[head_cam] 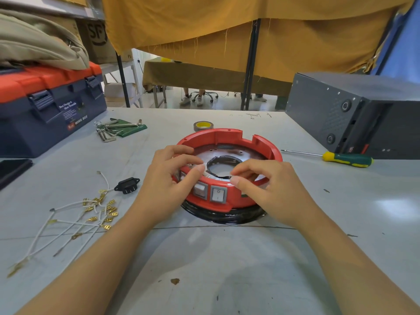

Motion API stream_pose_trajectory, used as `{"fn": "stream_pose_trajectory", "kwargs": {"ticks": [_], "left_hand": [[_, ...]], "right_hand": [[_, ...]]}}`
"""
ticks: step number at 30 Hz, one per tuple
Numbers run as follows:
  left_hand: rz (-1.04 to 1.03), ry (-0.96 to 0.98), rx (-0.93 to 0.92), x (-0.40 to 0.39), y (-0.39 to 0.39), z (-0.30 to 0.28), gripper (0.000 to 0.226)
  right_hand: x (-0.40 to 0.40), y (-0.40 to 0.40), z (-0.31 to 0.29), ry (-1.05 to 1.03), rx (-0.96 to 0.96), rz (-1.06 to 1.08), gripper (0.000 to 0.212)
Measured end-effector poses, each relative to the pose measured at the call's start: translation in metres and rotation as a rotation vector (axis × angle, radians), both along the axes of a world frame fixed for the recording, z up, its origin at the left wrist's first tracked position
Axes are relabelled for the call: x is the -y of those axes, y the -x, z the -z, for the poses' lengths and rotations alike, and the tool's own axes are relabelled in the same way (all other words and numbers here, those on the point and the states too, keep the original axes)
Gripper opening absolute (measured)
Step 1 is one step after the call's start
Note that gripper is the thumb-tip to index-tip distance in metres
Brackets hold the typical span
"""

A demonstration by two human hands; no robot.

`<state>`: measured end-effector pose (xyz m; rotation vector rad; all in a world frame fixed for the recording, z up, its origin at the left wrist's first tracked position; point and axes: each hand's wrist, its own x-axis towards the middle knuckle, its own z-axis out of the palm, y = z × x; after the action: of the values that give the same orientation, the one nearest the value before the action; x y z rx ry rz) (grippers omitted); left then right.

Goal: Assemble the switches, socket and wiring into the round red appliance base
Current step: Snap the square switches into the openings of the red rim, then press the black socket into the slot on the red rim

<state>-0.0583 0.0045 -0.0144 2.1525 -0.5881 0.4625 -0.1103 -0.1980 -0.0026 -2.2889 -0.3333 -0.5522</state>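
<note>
The round red appliance base (229,136) sits mid-table on a black ring. Two white rocker switches (217,193) sit in its near wall. My left hand (169,178) is at the near-left rim, thumb and fingers pinched on one end of a short white wire (208,172) just inside the wall. My right hand (266,185) pinches the wire's other end over the near-right rim. A black socket (126,185) lies loose on the table left of the base. A bundle of white wires with brass terminals (91,212) lies further left.
A green-and-yellow screwdriver (341,158) lies right of the base, in front of a grey metal box (354,114). A tape roll (203,125) sits behind the base. Hex keys (113,129) and a blue-and-orange toolbox (45,108) are at the back left.
</note>
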Motion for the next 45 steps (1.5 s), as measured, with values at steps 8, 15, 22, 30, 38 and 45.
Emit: {"fn": "stream_pose_trajectory", "kwargs": {"ticks": [8, 15, 22, 30, 38, 45], "left_hand": [[-0.124, -0.011, -0.214, -0.003, -0.004, 0.002, 0.042], [-0.272, 0.236, -0.061, -0.010, -0.009, -0.002, 0.008], [-0.091, 0.339, -0.297, -0.013, -0.015, -0.006, 0.019], [-0.164, 0.176, -0.357, -0.038, -0.023, -0.030, 0.015], [-0.248, -0.537, -0.445, -0.093, -0.039, -0.028, 0.032], [-0.256, -0.429, -0.330, -0.091, -0.040, -0.006, 0.027]], "right_hand": [[0.026, -0.019, 0.007, -0.172, -0.148, 0.306, 0.044], [0.036, -0.019, 0.008, -0.386, -0.241, 0.368, 0.054], [0.044, -0.017, 0.003, -0.493, -0.329, 0.253, 0.042], [0.047, -0.019, 0.004, -0.637, -0.402, 0.158, 0.027], [0.036, -0.019, 0.006, -0.577, -0.433, 0.071, 0.028], [0.031, -0.017, 0.005, -0.587, -0.385, 0.073, 0.013]]}}
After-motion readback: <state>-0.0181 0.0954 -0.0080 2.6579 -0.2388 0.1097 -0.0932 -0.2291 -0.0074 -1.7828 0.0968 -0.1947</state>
